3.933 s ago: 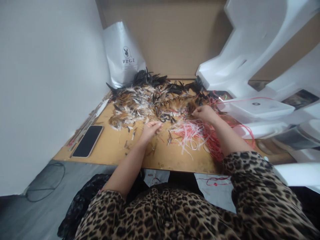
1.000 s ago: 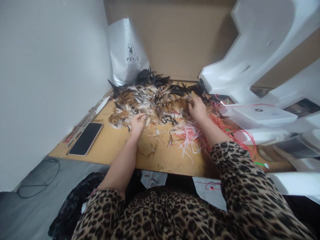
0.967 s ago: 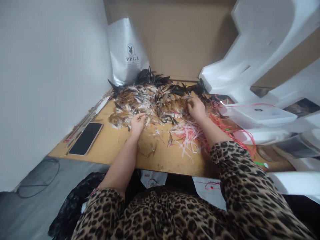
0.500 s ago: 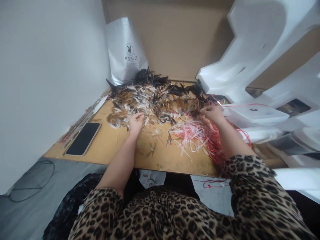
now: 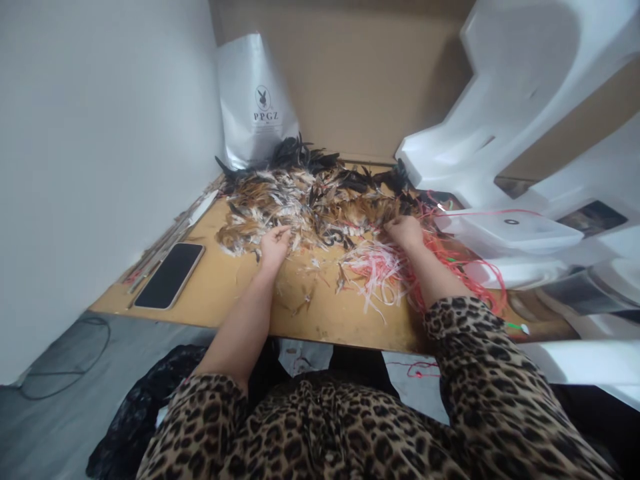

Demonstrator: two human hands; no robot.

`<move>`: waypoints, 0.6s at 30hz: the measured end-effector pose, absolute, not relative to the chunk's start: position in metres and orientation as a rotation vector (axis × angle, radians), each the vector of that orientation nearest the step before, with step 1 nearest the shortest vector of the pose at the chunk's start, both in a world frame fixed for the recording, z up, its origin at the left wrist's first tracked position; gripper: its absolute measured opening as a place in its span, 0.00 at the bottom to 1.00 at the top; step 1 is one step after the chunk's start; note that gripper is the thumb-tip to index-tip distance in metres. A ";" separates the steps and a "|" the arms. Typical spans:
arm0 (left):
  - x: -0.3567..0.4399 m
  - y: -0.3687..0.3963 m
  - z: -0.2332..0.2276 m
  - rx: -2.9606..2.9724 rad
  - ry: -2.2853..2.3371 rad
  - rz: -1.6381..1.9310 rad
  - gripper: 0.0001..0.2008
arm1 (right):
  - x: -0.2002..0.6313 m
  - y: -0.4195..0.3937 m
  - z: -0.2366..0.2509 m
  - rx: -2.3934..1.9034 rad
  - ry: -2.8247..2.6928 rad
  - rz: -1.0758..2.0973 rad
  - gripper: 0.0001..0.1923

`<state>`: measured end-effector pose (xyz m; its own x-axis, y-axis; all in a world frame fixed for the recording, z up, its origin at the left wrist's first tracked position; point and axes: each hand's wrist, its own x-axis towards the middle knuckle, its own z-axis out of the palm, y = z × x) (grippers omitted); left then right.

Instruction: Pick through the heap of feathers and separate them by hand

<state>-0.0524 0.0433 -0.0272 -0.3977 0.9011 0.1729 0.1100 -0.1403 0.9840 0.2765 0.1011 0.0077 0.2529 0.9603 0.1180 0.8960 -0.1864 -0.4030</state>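
Yellow-brown table (image 5: 345,320): feathers (image 5: 285,197) are spread across back, silver bag (image 5: 257,100) is stood behind them. Pink and white strings (image 5: 375,270) are heaped toward right. Phone (image 5: 170,275) is laid flat near left edge, thin strips (image 5: 180,230) alongside.

Arms (image 5: 237,327) outstretched, hands (image 5: 273,248) apart, fingers (image 5: 282,233) curled

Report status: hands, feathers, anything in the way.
Left hand, right hand: both at near edge of feathers, grips unclear. Feathers heaped on table. Tangled pink string close by right forearm.
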 end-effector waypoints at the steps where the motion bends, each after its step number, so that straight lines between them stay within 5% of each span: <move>1: -0.052 0.043 -0.027 1.164 1.496 1.604 0.09 | 0.276 0.100 0.009 -2.129 -1.668 0.198 0.13; 11: -0.051 0.045 -0.030 1.153 1.431 1.618 0.10 | 0.278 0.085 0.034 -2.079 -1.801 -0.370 0.17; 18: -0.052 0.045 -0.034 1.201 1.455 1.584 0.10 | 0.273 0.110 0.016 -2.248 -2.083 -0.173 0.19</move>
